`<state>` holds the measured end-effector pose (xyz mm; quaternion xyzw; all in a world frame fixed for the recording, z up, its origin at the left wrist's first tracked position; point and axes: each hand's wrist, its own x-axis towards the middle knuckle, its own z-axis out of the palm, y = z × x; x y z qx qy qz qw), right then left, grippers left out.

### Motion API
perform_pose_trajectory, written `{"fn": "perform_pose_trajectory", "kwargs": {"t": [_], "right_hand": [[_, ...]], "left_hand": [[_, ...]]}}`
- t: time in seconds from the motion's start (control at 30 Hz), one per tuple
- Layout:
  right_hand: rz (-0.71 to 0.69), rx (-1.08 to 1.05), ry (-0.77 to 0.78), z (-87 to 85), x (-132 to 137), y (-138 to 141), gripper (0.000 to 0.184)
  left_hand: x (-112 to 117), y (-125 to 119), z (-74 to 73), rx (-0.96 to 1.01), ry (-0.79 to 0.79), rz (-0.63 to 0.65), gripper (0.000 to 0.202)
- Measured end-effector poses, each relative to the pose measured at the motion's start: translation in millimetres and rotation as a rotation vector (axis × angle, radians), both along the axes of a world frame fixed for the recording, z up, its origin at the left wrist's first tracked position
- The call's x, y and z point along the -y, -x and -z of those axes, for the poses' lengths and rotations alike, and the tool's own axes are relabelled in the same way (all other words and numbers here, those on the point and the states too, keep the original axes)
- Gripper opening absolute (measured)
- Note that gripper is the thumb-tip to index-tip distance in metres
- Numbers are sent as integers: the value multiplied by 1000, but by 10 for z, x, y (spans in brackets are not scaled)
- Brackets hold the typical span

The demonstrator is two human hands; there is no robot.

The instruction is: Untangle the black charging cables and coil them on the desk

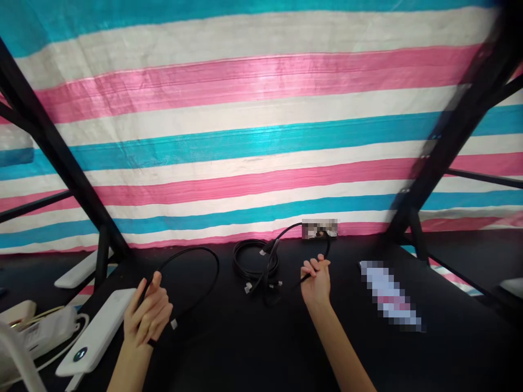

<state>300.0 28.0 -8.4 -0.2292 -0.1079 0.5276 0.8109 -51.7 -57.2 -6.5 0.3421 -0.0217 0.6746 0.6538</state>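
Observation:
My left hand [147,316] rests on the black table top with its fingers closed around a black cable [200,253] that loops away to the right. Beside it on the left lies a white power bank [96,335]. My right hand [316,283] is closed in a pinch on another stretch of black cable [327,247], which arcs up toward a small blurred object [320,228] at the back. Between the hands lies a coiled bundle of black cables [256,262] with white tags.
A striped pink, teal and white tarp [253,136] hangs behind the table. Black frame struts [53,147] rise at left and right [453,136]. White chargers and cords [36,329] sit at far left. A blurred flat object [390,296] lies right of my right hand.

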Motion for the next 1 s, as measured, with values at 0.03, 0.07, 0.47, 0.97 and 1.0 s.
{"fn": "perform_pose_trajectory", "kwargs": {"t": [0.03, 0.07, 0.47, 0.97, 1.0], "right_hand": [[-5, 12, -16, -7, -1, -3, 34], [-10, 22, -33, -20, -1, -7, 35], [-192, -105, -205, -542, 79, -115, 28], [127, 228, -141, -635, 113, -858, 28], [63, 257, -192, -702, 131, -857, 29]], "left_hand": [[25, 20, 3, -41, 22, -24, 34], [47, 39, -1, -67, 48, -60, 34], [336, -275, -783, -482, 465, -722, 24], [323, -7, -1068, -341, 391, -1227, 11], [317, -41, -1079, -383, 348, -1190, 14]]}}
